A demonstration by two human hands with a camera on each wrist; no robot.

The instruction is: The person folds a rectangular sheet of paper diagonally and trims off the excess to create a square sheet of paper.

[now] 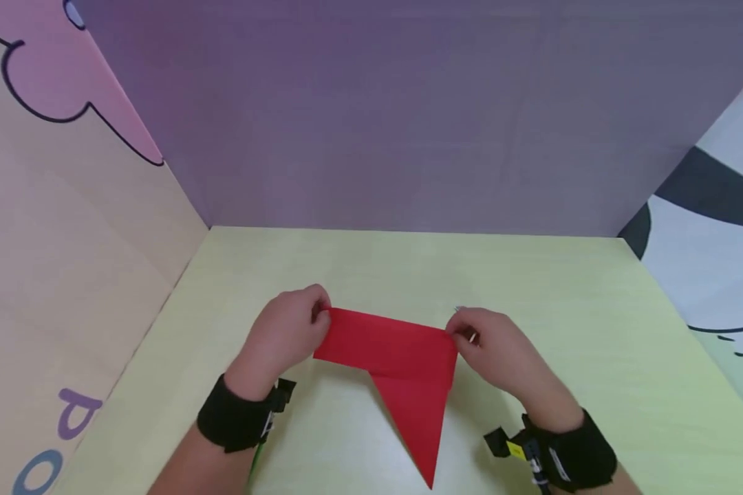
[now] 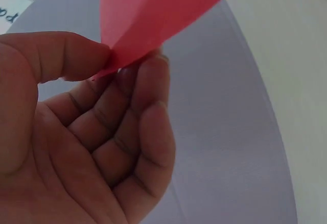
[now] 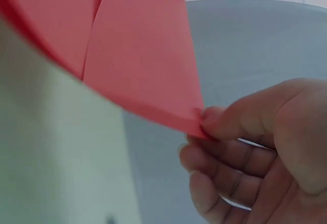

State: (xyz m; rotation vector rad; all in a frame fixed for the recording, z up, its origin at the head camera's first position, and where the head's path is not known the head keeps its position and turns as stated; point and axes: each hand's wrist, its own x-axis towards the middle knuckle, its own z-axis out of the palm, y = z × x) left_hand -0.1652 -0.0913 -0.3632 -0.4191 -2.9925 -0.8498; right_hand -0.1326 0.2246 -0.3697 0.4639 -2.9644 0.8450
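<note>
A folded sheet of red paper (image 1: 390, 344) is stretched between both hands over the table, a flat band across the top and a pointed triangular flap hanging down on its right side. My left hand (image 1: 294, 323) pinches the band's upper left corner. At the upper right corner, my right hand (image 1: 489, 344) pinches the paper between thumb and fingers. The left wrist view shows the thumb pressing the red paper (image 2: 148, 20) against curled fingers. In the right wrist view, a fold line runs across the red paper (image 3: 143, 55), and the thumb lies on its corner.
A pale yellow-green table (image 1: 272, 261) spreads below the hands. Behind it rises a purple-grey wall panel (image 1: 408, 117), with printed panels at left and right. A small shiny object (image 1: 460, 309) shows just behind the right hand. Black bands with small cameras wrap both wrists.
</note>
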